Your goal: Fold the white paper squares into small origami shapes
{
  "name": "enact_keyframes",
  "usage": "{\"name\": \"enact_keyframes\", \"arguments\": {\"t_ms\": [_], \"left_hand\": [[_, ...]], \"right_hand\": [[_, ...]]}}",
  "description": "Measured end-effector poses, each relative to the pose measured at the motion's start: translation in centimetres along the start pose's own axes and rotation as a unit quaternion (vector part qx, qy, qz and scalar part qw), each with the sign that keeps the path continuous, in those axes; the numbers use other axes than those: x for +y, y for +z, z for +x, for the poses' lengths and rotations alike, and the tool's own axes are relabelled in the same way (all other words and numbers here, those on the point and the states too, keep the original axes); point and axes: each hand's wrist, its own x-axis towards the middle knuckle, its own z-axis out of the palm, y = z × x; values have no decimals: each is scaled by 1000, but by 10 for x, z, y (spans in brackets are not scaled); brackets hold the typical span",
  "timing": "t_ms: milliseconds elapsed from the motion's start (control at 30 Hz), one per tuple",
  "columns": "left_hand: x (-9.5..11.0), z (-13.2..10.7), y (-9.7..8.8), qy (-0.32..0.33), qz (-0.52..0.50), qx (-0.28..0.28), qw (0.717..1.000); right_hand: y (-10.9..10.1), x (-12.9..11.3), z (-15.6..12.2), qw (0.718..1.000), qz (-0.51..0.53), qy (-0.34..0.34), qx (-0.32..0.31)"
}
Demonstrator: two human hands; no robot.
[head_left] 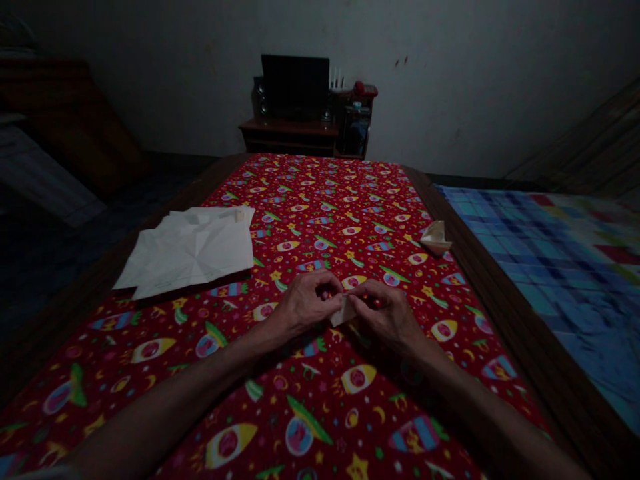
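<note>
My left hand (pixel 305 301) and my right hand (pixel 385 317) meet over the red patterned cloth (pixel 320 200), fingers pinched together on a small folded piece of pale paper (pixel 344 311). Most of that paper is hidden between the fingers. A stack of white paper sheets (pixel 193 250) lies to the left of my left hand. A small folded paper shape (pixel 436 238) rests near the right edge of the cloth, beyond my right hand.
The cloth covers a long wooden-edged surface (pixel 493 283). A blue checked mat (pixel 560 267) lies to the right. At the back wall stands a low shelf (pixel 290 133) with a dark screen (pixel 295 87) and small items. The room is dim.
</note>
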Motion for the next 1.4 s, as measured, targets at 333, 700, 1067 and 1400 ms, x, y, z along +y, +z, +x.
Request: {"name": "enact_keyframes", "arguments": {"t_ms": [333,700,1067,1400], "left_hand": [[0,1,0,-14,-16,-23,1000],[-6,4,-4,-115,-164,-138,970],[-5,4,-10,-91,-121,-148,977],[-9,-7,-3,67,66,-38,995]], "right_hand": [[0,3,0,997,66,18,-36],[-3,5,1,991,105,14,-81],[-3,12,1,974,192,82,-89],[-4,11,-3,990,100,75,-71]]}}
